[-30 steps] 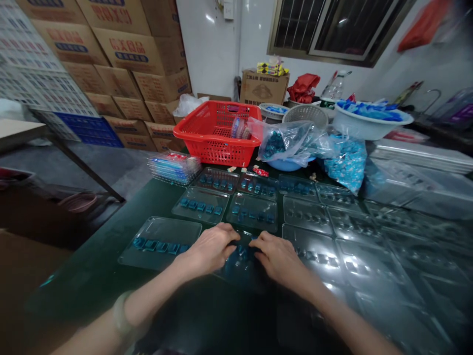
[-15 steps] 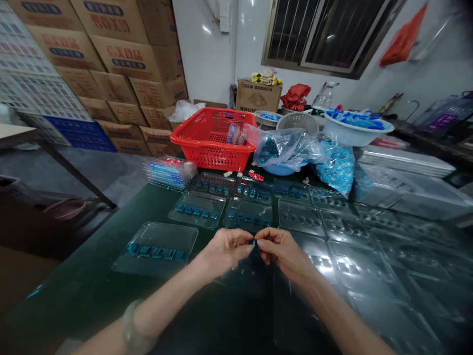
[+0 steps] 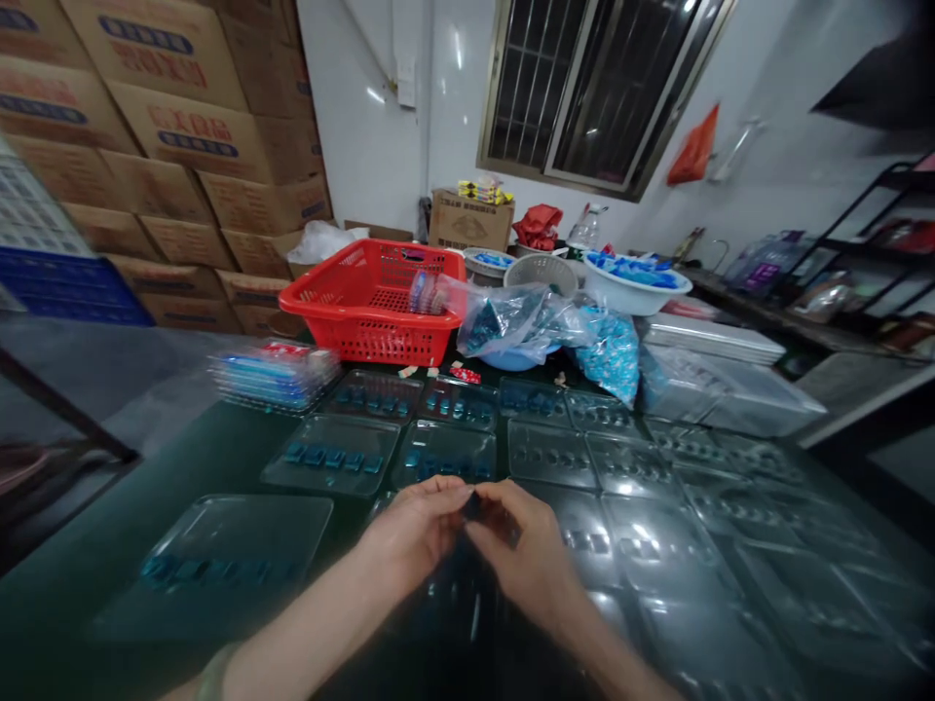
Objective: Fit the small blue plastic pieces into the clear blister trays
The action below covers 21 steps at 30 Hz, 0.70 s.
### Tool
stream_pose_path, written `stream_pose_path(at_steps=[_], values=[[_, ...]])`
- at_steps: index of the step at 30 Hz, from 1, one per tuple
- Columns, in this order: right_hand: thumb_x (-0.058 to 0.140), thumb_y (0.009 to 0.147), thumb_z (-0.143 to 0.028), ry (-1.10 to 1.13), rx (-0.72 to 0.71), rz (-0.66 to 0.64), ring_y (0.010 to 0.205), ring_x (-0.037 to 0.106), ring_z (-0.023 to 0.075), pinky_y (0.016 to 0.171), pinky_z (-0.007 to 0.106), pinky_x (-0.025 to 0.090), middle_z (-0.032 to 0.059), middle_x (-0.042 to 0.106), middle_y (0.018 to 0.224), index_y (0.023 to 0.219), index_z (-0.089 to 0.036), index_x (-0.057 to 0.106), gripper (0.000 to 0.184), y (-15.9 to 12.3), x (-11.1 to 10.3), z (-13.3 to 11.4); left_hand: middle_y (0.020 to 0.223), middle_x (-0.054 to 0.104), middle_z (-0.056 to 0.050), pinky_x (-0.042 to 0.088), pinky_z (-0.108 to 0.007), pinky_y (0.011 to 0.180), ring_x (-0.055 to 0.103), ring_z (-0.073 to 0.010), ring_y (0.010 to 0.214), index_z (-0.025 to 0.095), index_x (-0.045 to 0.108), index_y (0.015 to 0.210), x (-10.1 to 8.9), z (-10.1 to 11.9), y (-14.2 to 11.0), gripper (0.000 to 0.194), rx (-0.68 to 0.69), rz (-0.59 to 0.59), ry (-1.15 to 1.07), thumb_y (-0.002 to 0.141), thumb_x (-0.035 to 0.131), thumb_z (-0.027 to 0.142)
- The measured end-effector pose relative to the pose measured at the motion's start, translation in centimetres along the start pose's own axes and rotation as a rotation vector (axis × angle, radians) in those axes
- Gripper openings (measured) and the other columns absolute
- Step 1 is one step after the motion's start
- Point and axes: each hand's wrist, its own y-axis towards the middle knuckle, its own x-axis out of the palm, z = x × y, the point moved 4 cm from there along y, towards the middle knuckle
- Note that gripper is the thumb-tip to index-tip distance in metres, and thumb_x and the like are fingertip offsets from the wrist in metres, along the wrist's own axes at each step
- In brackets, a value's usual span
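Observation:
My left hand (image 3: 416,531) and my right hand (image 3: 522,545) meet over the near middle of the dark green table. Thumbs and fingertips of both pinch a small dark blue piece (image 3: 471,506), mostly hidden and blurred. Below them lies a transparent tray, largely covered by the hands. To the left, a transparent plastic tray (image 3: 248,526) holds a row of small blue blocks (image 3: 219,571). Beyond the hands, another tray (image 3: 292,474) and a tray (image 3: 482,443) hold similar blue rows. A bangle (image 3: 213,672) circles my left wrist.
Many transparent moulded trays (image 3: 657,516) cover the right side. At the back stand a red basket (image 3: 365,336), a stack of filled packs (image 3: 270,375), a bag of blue-white pieces (image 3: 610,355) and a white basin (image 3: 628,297). Cartons (image 3: 175,146) rise at left.
The view has swung right, so the table things shift left in it. My hands were apart over the tray, then came together at a small blue piece; they are still together.

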Motion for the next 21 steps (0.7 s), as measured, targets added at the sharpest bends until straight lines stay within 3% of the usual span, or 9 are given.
stream_pose_path(at_steps=[3,6,7,11,14,17,21], values=[[0.05,0.078,-0.018,-0.193,-0.037,0.06,0.071,0.055,0.012,0.063,0.022,0.042,0.0011,0.059,0.08,0.091,-0.021,0.059,0.016,1.3,-1.9,1.8,0.059,0.055,0.002,0.029,-0.016,0.041,0.051,-0.0067,0.05,0.014,0.056,0.07,1.1,0.0,0.9,0.012,-0.006,-0.024,0.092,0.064,0.065,0.019],[0.046,0.081,-0.024,-0.579,0.003,0.157,0.079,0.055,0.0136,0.07,0.023,0.042,0.0035,0.06,0.09,0.099,-0.02,0.058,0.022,4.7,-6.4,5.8,0.072,0.057,-0.001,0.031,-0.018,0.044,0.051,-0.0085,0.057,0.015,0.057,0.077,1.1,0.8,1.2,0.017,0.041,-0.016,0.224,0.067,0.063,0.026],[0.044,0.082,-0.025,-0.761,0.077,0.185,0.081,0.056,0.0142,0.072,0.024,0.041,0.0038,0.06,0.092,0.102,-0.021,0.058,0.024,6.1,-8.2,7.6,0.074,0.057,-0.001,0.031,-0.019,0.045,0.05,-0.0084,0.056,0.015,0.057,0.079,0.9,1.3,1.1,0.018,0.083,-0.004,0.297,0.068,0.062,0.028],[0.045,0.08,-0.02,-0.923,0.195,0.172,0.081,0.056,0.0188,0.071,0.028,0.04,0.009,0.061,0.091,0.101,-0.015,0.061,0.026,11.0,-13.3,14.0,0.066,0.053,0.002,0.032,-0.02,0.049,0.042,-0.0078,0.052,0.017,0.058,0.082,-1.3,3.6,0.0,0.021,0.29,0.093,0.664,0.072,0.057,0.035],[0.047,0.079,-0.019,-0.99,0.215,0.098,0.082,0.056,0.0173,0.07,0.024,0.039,0.0078,0.061,0.088,0.096,-0.016,0.063,0.024,12.5,-13.9,16.7,0.068,0.054,0.002,0.032,-0.019,0.05,0.043,-0.0093,0.057,0.019,0.058,0.083,-3.6,5.0,-0.9,0.022,0.39,0.191,0.843,0.071,0.058,0.037],[0.044,0.08,-0.018,-1.039,0.208,0.038,0.085,0.055,0.0173,0.071,0.024,0.039,0.0085,0.06,0.089,0.098,-0.017,0.062,0.026,12.5,-13.1,17.7,0.07,0.056,0.001,0.032,-0.019,0.048,0.044,-0.0107,0.057,0.019,0.058,0.084,-5.5,5.8,-1.4,0.023,0.426,0.25,0.952,0.07,0.058,0.038],[0.04,0.081,-0.016,-1.08,0.229,-0.013,0.082,0.055,0.0207,0.069,0.028,0.039,0.0136,0.057,0.091,0.098,-0.013,0.061,0.027,12.4,-12.3,18.2,0.069,0.056,0.0,0.035,-0.02,0.05,0.047,-0.0118,0.058,0.018,0.059,0.082,-5.6,5.8,-2.0,0.018,0.481,0.209,1.148,0.075,0.053,0.034]])
